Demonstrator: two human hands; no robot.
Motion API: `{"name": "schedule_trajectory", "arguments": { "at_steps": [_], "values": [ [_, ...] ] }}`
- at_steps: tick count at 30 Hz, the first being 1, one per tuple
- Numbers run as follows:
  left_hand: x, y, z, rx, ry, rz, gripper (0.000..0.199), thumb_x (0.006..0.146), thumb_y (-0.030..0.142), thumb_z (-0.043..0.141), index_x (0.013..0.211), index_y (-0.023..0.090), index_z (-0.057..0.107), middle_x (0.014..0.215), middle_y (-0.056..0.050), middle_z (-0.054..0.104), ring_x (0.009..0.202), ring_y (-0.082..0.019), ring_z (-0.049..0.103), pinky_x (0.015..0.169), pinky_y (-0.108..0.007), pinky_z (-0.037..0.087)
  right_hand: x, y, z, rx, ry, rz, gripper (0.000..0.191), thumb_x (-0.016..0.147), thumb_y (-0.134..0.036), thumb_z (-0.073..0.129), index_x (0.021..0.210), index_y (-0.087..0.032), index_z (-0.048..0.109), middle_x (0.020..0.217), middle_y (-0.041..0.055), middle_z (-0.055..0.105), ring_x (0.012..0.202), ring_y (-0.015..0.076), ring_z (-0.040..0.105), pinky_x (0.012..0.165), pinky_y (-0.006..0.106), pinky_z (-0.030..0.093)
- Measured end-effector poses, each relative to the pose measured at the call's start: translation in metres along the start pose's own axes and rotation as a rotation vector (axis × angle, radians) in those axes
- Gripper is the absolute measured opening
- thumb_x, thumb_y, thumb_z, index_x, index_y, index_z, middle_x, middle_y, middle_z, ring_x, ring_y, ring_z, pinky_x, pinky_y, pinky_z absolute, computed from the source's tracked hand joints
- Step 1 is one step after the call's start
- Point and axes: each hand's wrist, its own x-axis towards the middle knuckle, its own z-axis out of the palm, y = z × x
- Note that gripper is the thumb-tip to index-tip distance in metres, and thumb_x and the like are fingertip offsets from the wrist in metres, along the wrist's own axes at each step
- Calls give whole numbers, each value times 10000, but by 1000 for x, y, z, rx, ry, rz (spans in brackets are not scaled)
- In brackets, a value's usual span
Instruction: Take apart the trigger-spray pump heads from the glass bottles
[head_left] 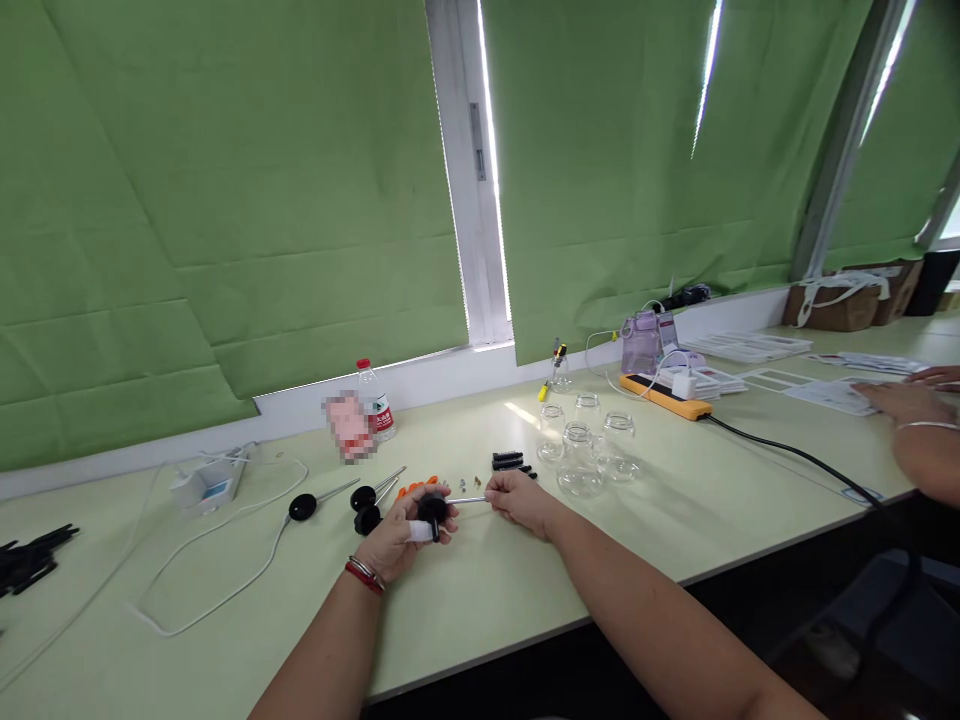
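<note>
My left hand [401,535], with a white wrap on one finger, is closed around a round black part [433,508]. A thin metal rod [469,500] runs from that part to the right, and my right hand [521,502] pinches its far end. Left of my hands lie more black round parts with metal rods [303,507]. Just beyond my hands are orange pieces [417,486], small metal bits [463,486] and black brush-like pieces [508,461]. Clear glass jars [580,460] stand to the right.
A water bottle [381,405] stands at the back near a blurred pink item [349,427]. White cables and a power strip [217,480] lie left; an orange power strip [666,397] and purple jug [640,343] sit right. Another person's hands [900,398] touch papers [832,396] far right.
</note>
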Motion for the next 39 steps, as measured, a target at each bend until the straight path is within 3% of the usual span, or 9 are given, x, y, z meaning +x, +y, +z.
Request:
{"name": "schedule_trajectory", "arguments": {
  "at_steps": [4, 9, 13, 16, 20, 25, 32, 39],
  "values": [
    [-1, -3, -5, 12, -64, -113, 371, 654, 212, 664, 1013, 159, 587, 912, -94, 617, 776, -199, 611, 682, -332, 488, 3, 5, -2, -103, 65, -18, 173, 722, -329, 594, 694, -168, 537, 554, -34, 490, 487, 75, 388, 488, 203, 311],
    [1, -9, -8, 128, -65, -190, 370, 632, 131, 648, 996, 160, 589, 809, -50, 608, 633, -146, 584, 581, -293, 480, 4, 7, 0, -327, 104, -112, 149, 740, -303, 569, 700, -162, 593, 613, -9, 522, 575, 109, 448, 558, 228, 356],
    [1, -11, -14, 172, -61, -163, 357, 599, 89, 604, 950, 154, 622, 796, -42, 603, 629, -142, 573, 556, -268, 457, 5, 8, 0, -391, 160, -152, 203, 804, -262, 478, 929, -199, 625, 807, 23, 597, 702, 144, 525, 646, 259, 405],
    [1, -11, -17, 183, -81, -167, 401, 546, 47, 565, 924, 161, 640, 804, -36, 604, 667, -151, 567, 566, -263, 450, 6, 7, 0, -449, 121, -187, 325, 828, -202, 425, 1113, -246, 576, 1014, 36, 607, 883, 172, 555, 773, 296, 418],
    [0, -10, -16, 220, -82, -178, 461, 476, 15, 527, 891, 168, 655, 822, -28, 598, 729, -156, 540, 559, -236, 440, 6, 4, -1, -551, 65, -215, 380, 829, -159, 430, 1180, -242, 549, 1206, 47, 557, 1094, 202, 501, 932, 322, 356],
    [-1, -8, -16, 234, -90, -173, 466, 460, 49, 512, 887, 160, 663, 791, -30, 596, 687, -142, 515, 496, -200, 391, 7, 3, -1, -580, 53, -176, 364, 847, -171, 418, 1177, -240, 555, 1206, 49, 567, 1091, 206, 517, 940, 325, 362],
    [-2, -7, -18, 207, -86, -191, 348, 592, 197, 549, 912, 131, 669, 848, -84, 618, 682, -150, 524, 479, -206, 370, 9, 5, -1, -605, 57, -198, 378, 829, -154, 441, 1178, -243, 555, 1215, 50, 567, 1110, 207, 512, 941, 322, 361],
    [-1, -6, -15, 242, -70, -189, 335, 600, 161, 595, 935, 157, 600, 817, -47, 610, 627, -107, 487, 455, -178, 314, 7, 6, -1, -550, 90, -225, 296, 802, -151, 463, 1047, -206, 618, 1135, 54, 609, 1052, 199, 543, 891, 308, 391]
  ]
}}
